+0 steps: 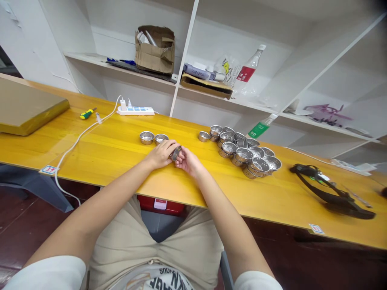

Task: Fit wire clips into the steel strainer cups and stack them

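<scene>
Between my two hands, just over the front part of the yellow table point(121, 155), a small perforated metal cup point(175, 153) is held tilted on its side. My left hand point(163, 154) grips it from the left, and the fingers of my right hand point(188, 161) curl against its right side. Behind my left hand, another perforated metal cup point(161, 138) stands upright, with a second metal cup point(146, 137) to its left. On the right is a cluster of stacked perforated cups point(244, 154), and a shallow metal cup point(204, 136) sits apart at its left.
A white power strip point(136, 110) with a cable lies at the back, near a green and yellow screwdriver point(87, 114). A flat box point(30, 105) is at far left. A green-labelled bottle point(261, 126) is behind the cups; a black strapped headset point(331, 191) rests at right.
</scene>
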`<state>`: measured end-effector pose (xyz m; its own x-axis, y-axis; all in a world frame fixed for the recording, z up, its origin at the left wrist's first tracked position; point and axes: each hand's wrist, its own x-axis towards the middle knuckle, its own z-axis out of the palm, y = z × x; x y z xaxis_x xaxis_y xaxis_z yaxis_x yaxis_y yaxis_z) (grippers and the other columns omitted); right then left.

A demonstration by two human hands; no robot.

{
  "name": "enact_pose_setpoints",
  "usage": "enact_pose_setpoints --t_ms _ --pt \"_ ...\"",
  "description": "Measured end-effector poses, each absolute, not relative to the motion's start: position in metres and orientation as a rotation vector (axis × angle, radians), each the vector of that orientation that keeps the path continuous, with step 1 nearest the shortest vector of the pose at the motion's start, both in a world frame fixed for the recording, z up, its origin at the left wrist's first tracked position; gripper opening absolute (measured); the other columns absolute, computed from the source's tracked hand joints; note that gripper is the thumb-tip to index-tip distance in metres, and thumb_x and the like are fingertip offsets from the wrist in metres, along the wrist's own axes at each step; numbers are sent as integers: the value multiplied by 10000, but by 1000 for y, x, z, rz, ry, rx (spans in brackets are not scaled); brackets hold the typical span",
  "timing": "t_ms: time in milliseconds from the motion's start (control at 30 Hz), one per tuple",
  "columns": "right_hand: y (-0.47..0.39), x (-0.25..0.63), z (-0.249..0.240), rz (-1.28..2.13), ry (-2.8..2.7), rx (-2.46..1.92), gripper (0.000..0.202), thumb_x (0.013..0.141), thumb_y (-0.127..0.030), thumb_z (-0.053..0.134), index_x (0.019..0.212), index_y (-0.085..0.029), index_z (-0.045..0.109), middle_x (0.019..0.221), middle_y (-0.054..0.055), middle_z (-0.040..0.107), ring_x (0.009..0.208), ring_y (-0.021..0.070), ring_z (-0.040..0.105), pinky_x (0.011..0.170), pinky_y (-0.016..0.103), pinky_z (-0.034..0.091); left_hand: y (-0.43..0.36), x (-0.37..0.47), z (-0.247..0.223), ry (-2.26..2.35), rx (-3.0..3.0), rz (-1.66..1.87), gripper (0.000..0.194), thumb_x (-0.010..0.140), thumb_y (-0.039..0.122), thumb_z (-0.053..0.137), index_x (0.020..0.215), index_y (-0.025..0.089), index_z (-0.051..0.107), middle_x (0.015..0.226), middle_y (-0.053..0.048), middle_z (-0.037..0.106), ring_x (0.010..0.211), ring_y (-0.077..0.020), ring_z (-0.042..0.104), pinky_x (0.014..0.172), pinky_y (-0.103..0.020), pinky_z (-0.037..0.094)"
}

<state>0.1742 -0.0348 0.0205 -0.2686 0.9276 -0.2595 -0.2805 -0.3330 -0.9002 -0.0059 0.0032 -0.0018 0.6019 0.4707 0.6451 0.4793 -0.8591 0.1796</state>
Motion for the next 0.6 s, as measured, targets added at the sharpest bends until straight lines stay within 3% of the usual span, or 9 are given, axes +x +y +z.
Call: enact_pose_setpoints --t_ms 167,367,600 --pt "-34 173 23 1781 -890 -1075 536 1049 -542 424 641 -253 232 485 -46 330 482 125 401 480 216 380 9 -4 -11 -662 -2824 -1173 636 884 157 640 1498 158 474 1459 -197 612 1388 -329 589 1201 -561 476" --pt "-33 176 21 1824 -858 -1048 502 1028 -473 448 653 -250 199 495 -56 285 463 113 338 453 206 296 13 -5 -16 -647 -2867 -1161 639 880 137 637 1500 159 482 1462 -199 627 1404 -327 592 1208 -582 476" --pt "-32 179 20 1783 -868 -1040 501 999 -469 491 652 -253 201 496 -62 274 466 111 302 453 207 281 12 -4 -13 -715 -2878 -1194 625 881 171 666 1485 177 506 1442 -187 643 1393 -325 603 1204 -575 482"
